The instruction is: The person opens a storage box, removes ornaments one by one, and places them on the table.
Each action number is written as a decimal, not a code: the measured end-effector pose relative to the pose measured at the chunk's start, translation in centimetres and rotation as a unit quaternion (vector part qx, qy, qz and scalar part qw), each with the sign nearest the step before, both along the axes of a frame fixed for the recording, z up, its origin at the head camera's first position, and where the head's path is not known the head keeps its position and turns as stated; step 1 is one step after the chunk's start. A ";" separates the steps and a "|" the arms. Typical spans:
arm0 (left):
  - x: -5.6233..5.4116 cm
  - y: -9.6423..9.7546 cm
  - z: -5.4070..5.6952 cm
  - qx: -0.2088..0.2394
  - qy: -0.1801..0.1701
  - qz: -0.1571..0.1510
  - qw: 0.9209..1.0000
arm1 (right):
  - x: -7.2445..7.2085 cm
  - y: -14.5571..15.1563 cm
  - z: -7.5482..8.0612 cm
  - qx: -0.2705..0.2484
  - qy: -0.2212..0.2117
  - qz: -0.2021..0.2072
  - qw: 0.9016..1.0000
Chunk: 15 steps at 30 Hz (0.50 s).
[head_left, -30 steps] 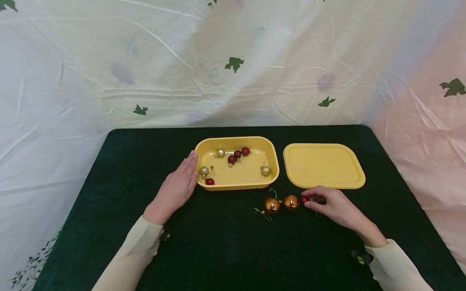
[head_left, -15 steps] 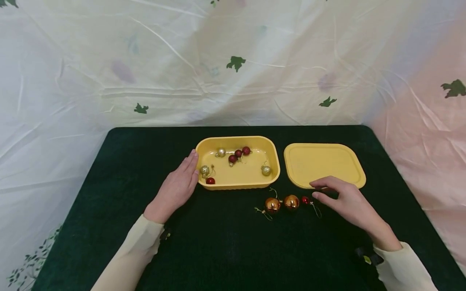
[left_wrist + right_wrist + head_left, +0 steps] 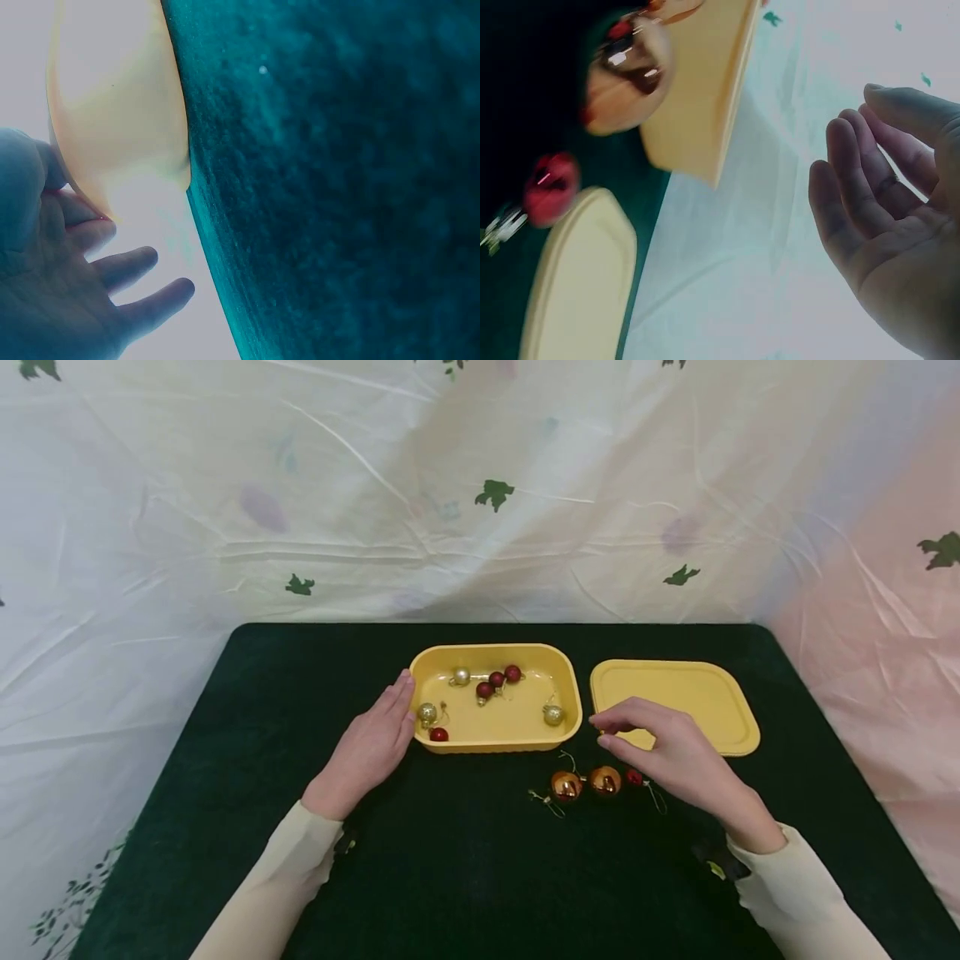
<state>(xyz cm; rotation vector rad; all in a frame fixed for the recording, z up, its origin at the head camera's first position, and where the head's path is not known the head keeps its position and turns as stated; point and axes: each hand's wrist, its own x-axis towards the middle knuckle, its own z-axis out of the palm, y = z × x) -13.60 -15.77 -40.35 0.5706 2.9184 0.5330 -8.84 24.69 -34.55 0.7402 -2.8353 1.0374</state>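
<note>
My left hand (image 3: 371, 743) rests against the left end of a yellow plastic box (image 3: 495, 745), fingers straight. In the left wrist view, the fingers (image 3: 124, 266) are spread beside the box wall (image 3: 127, 112). Inside the box lie several small baubles, among them dark red ones (image 3: 497, 680), a brighter red one (image 3: 438, 735) and gold ones (image 3: 553, 715). My right hand (image 3: 667, 747), fingers loosely bent and holding nothing, hovers over the near left part of the yellow lid (image 3: 708, 710). Below it are two shiny copper baubles (image 3: 566, 786) and a small red bauble (image 3: 634, 777), partly covered by the hand.
Everything lies on a dark green cloth-covered table (image 3: 480, 860). Just right of the box is the flat lid. A pale curtain (image 3: 480, 552) with leaf shapes hangs behind the table and at its sides. Gold string loops (image 3: 553, 808) trail from the loose baubles.
My right hand has let go of the small red bauble, drawn back right, then risen and moved left over the lid. The bauble stays beside the copper ones. My left hand keeps its place.
</note>
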 end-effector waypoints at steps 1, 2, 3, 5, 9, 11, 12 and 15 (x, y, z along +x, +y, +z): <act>0.0 0.0 0.0 0.002 0.001 -0.001 1.000 | -0.2 -0.5 0.2 -0.002 -0.002 0.006 1.000; 0.0 0.0 0.0 0.002 0.002 -0.001 1.000 | -0.5 -0.9 0.4 -0.003 -0.003 0.012 1.000; 0.0 0.0 0.0 0.002 0.003 -0.001 1.000 | -0.7 -1.4 0.6 -0.006 -0.006 0.018 1.000; 0.0 0.1 0.0 0.001 0.002 0.000 1.000 | -1.2 -2.5 0.8 -0.007 -0.008 0.030 1.000; 0.0 0.1 -0.1 0.002 -0.004 0.003 1.000 | -2.3 -4.7 1.1 -0.002 -0.028 0.054 0.998; 0.0 0.1 0.0 0.003 -0.005 0.005 1.000 | -2.7 -5.7 1.3 -0.003 -0.038 0.070 0.997; 0.1 0.0 0.0 0.004 -0.005 0.005 1.000 | -3.0 -6.2 1.4 -0.004 -0.042 0.078 0.996; 0.0 0.0 0.1 0.003 0.000 0.004 1.000 | -3.6 -7.7 1.6 -0.010 -0.046 0.100 0.994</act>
